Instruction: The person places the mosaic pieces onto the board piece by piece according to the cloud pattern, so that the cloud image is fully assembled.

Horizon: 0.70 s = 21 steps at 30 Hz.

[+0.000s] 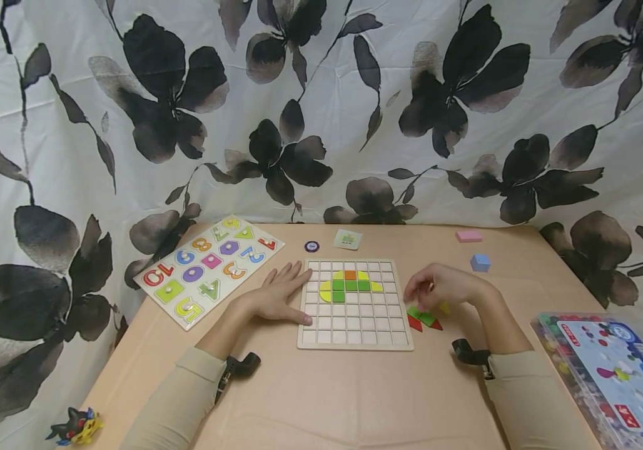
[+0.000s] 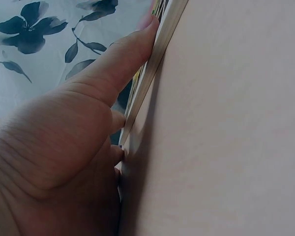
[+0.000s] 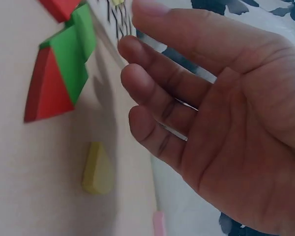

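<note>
The grid board (image 1: 355, 304) lies flat on the table (image 1: 344, 394) between the person's two hands, and a few of its cells near the far middle already carry orange, green and yellow tiles. The left hand (image 1: 282, 292) rests flat beside the board's left edge, fingers straight, thumb pressed along the wooden rim as the left wrist view shows; its grip holds nothing and only steadies the board. The right hand (image 1: 440, 286) hovers just off the board's right edge, fingers loosely bent and empty in the right wrist view, directly above a small cluster of loose pieces: red and green triangles (image 1: 424, 319) touching one another, and a yellow piece (image 3: 97, 169) lying apart from them.

The step in hand looks like choosing the next tile for the pattern. The next move probably calls for lowering the fingertips onto one loose piece, pinching it by its edges, and carrying it over an open cell.

Nearer the person, a clear plastic box (image 1: 608, 375) with a printed lid sits at the right corner, and a small toy figure (image 1: 76, 427) at the left. Farther off lie a number puzzle board (image 1: 209, 269), a round chip (image 1: 312, 246), a small card (image 1: 347, 239), a blue cube (image 1: 480, 262) and a pink block (image 1: 469, 235). The table is tan and smooth; behind it hangs a white cloth (image 1: 321, 112) printed with dark flowers.
</note>
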Tool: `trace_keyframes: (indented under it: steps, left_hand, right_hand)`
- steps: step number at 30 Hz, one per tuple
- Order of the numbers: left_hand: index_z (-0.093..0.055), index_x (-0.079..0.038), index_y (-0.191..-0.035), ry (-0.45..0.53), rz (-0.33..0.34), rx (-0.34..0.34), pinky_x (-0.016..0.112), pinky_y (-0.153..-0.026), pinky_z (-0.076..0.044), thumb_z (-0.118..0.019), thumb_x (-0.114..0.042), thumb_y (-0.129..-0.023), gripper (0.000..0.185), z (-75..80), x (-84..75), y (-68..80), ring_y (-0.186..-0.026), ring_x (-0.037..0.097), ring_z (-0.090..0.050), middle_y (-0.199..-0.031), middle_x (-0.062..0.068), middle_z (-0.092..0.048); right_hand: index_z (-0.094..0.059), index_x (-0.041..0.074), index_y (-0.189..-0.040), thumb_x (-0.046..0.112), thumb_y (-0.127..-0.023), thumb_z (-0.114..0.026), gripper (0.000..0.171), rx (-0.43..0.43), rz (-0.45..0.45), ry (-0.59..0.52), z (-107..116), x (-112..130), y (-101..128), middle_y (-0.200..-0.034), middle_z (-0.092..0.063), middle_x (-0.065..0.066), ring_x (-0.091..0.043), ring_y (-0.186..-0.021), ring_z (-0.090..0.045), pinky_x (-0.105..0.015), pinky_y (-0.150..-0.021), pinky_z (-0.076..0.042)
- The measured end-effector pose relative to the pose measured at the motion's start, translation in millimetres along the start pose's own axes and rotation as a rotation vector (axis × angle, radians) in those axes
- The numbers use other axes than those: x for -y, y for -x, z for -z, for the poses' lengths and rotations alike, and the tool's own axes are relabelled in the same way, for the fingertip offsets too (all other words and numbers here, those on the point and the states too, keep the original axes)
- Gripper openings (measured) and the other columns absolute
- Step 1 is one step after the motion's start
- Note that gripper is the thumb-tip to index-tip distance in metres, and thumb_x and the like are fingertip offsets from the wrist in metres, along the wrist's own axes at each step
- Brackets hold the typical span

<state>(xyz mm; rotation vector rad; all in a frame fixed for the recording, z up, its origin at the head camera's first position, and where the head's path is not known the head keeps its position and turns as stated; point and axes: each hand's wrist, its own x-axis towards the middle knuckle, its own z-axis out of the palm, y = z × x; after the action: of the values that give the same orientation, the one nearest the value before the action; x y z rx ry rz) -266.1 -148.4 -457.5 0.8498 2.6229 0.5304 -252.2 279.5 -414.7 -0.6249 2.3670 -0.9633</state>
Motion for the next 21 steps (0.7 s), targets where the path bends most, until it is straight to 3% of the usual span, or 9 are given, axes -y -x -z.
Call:
trace_keyframes:
  steps: [4,21]
  left_hand:
    - [-0.013,-0.017,-0.169,-0.003,0.0,0.001,0.06,-0.129,0.009,-0.073,-0.073,-0.081,0.121,-0.3,0.6,-0.3,-0.163,0.036,0.01,-0.175,0.017,0.005]
    - [-0.012,-0.016,-0.169,0.013,0.004,0.009,0.061,-0.129,0.009,-0.074,-0.072,-0.081,0.121,1.5,-2.4,1.3,-0.162,0.037,0.01,-0.175,0.017,0.006]
  right_hand:
    - [-0.079,0.009,-0.107,0.004,-0.086,-0.082,0.022,0.049,-0.002,-0.026,-1.9,-6.4,-1.9,-0.097,-0.072,-0.016,-0.022,-0.081,-0.059,-0.024,-0.068,-0.051]
    - [-0.079,0.009,-0.099,0.002,-0.082,-0.085,0.02,0.036,-0.004,-0.003,-9.2,-9.9,-6.7,-0.088,-0.067,-0.012,-0.021,-0.081,-0.056,-0.022,-0.066,-0.05]
